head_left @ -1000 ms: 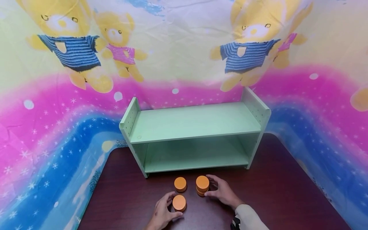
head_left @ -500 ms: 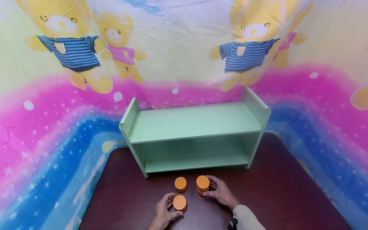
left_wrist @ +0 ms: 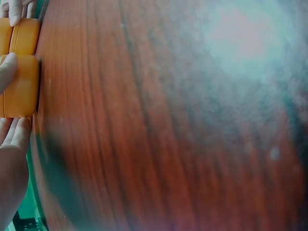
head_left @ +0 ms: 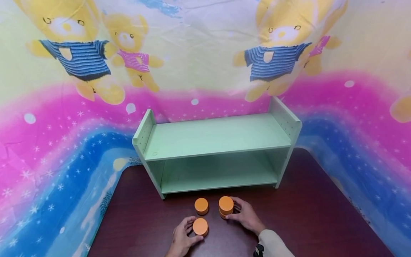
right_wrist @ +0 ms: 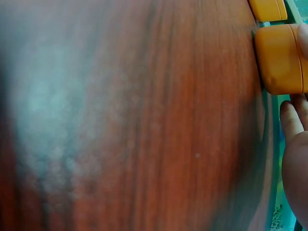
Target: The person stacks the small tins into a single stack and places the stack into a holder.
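Three round, flat-topped orange containers appear on the dark wooden table in the head view. My left hand (head_left: 182, 237) holds the nearest container (head_left: 200, 227) between thumb and fingers; in the left wrist view its side (left_wrist: 24, 89) shows a seam. At the right, my right hand (head_left: 248, 215) grips the taller orange container (head_left: 226, 204) from its right side. That one shows an upper and a lower part; whether these are a lid and base or two stacked pieces, I cannot tell. Nobody touches the third container (head_left: 201, 206), behind the left one. The fingers' far sides are partly hidden.
A pale green two-tier shelf (head_left: 218, 137) stands behind the containers, with raised side panels. Dark reddish-brown tabletop (head_left: 308, 214) extends to both sides. A printed bear curtain (head_left: 192, 71) hangs around the back and sides.
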Action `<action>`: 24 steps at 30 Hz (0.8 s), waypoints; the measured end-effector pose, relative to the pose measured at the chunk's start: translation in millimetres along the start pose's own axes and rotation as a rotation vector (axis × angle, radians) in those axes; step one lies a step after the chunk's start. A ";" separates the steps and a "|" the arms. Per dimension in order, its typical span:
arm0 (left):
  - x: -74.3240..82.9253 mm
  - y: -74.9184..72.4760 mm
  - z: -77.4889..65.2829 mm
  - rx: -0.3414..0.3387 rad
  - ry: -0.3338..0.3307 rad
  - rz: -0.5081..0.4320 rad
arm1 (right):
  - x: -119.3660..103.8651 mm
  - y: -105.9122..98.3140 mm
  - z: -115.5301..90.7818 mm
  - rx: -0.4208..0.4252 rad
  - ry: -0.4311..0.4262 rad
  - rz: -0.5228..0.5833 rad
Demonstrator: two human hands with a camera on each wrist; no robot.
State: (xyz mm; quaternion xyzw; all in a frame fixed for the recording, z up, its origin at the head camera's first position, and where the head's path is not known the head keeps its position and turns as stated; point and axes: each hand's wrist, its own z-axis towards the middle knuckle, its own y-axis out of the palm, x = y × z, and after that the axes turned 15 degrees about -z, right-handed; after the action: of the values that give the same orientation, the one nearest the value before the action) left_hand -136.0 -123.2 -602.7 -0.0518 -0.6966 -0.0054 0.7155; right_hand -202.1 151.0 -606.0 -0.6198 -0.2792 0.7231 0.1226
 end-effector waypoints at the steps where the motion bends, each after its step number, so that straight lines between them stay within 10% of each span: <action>1: -0.4 0.0 0.0 0.002 0.001 0.000 | 0.2 0.1 0.0 -0.001 0.002 -0.002; 24: 3.0 3.3 2.4 0.037 0.019 -0.013 | -0.7 0.4 -0.8 -0.001 0.028 0.024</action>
State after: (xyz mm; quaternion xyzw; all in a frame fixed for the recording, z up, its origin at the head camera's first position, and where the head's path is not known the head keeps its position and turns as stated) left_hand -138.1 -119.6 -599.9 -0.0338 -0.6900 0.0022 0.7230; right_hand -201.1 150.5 -605.6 -0.6332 -0.2702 0.7157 0.1177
